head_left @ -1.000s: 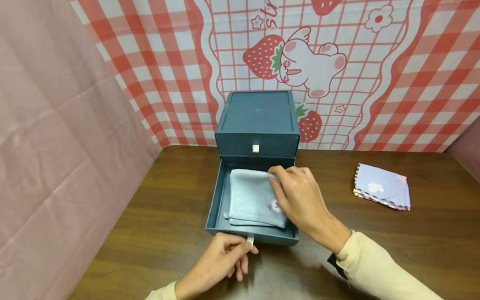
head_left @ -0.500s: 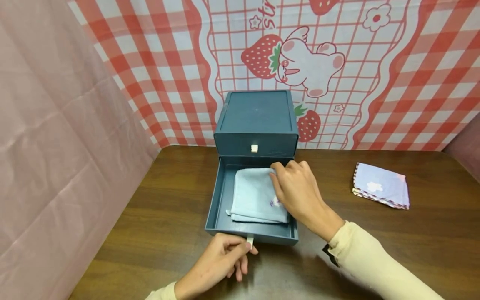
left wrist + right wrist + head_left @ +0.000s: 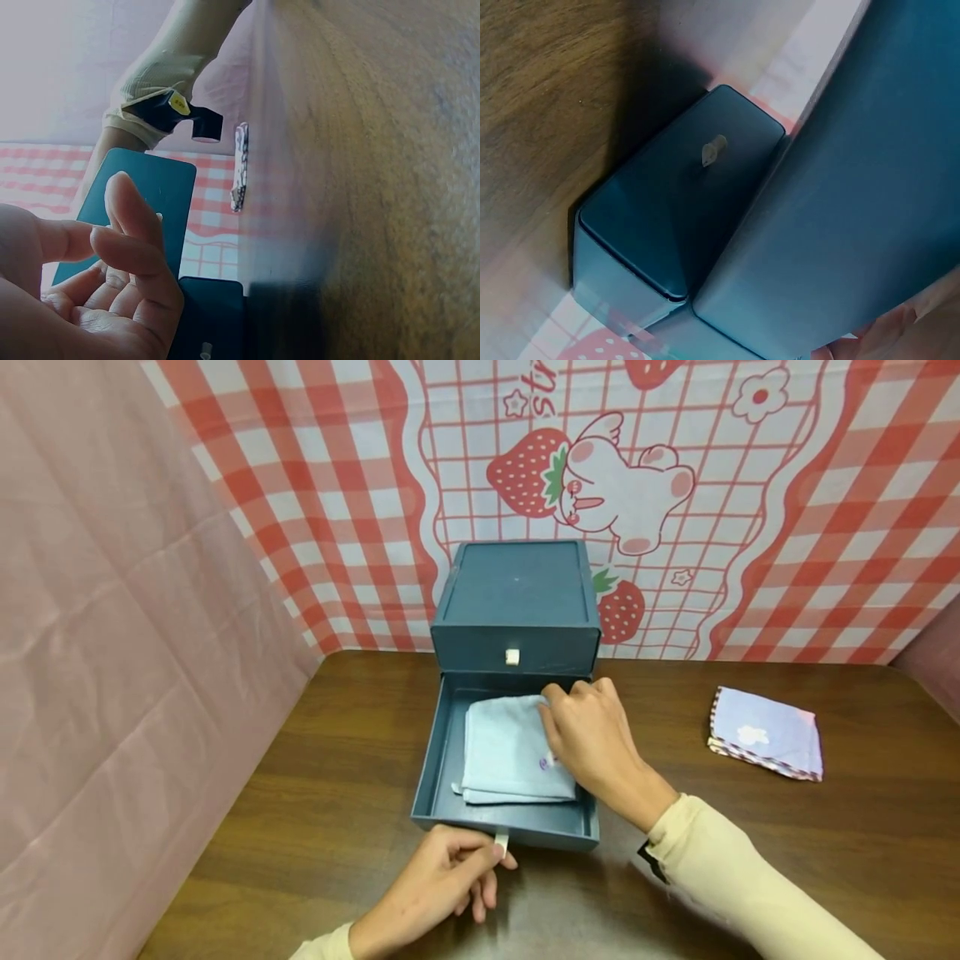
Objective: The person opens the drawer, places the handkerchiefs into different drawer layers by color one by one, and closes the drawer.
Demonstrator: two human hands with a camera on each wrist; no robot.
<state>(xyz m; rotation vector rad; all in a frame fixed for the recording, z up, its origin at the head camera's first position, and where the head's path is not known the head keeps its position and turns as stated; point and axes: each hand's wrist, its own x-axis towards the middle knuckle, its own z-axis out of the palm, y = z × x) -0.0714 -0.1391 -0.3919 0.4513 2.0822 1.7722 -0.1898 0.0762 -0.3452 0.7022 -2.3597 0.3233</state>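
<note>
A folded light blue washcloth [image 3: 502, 747] with a small purple motif lies in the pulled-out lower drawer [image 3: 430, 777] of a dark teal drawer unit [image 3: 517, 585]. My right hand [image 3: 596, 735] grips its back right corner with curled fingers; the fingertips are partly hidden by the hand. At the drawer's front, my left hand [image 3: 453, 872] pinches the cream pull tab [image 3: 501, 840] between thumb and fingers. In the left wrist view that hand [image 3: 112, 285] covers part of a teal panel [image 3: 176, 180]. Only a bit of my right hand [image 3: 889, 334] shows in the right wrist view.
The upper drawer front [image 3: 472, 649] is closed, with its own tab. A folded lavender cloth [image 3: 765, 735] with a checked edge lies to the right on the wooden table [image 3: 322, 793]. A red-checked curtain [image 3: 360, 502] hangs behind; pink fabric [image 3: 135, 635] hangs at left.
The washcloth has shifted slightly right and back inside the drawer along with my right hand. My left hand stays on the pull tab, and the drawer remains out.
</note>
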